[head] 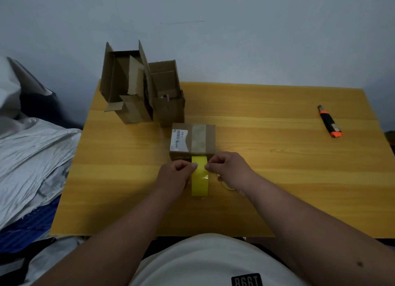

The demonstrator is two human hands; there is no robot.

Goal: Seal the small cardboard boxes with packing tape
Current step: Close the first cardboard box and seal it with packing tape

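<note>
Both hands [174,174] [229,170] pinch yellow tape [199,179] below box [192,140] labelled "12-815".

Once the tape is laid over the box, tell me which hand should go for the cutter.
Right. The utility knife lies far out on the right side of the table, on the right hand's side. The left hand would have to cross over the tape roll and closed box.

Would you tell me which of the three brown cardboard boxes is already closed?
The small labelled cardboard box nearest the hands; the two boxes behind it stand with flaps open.
</note>
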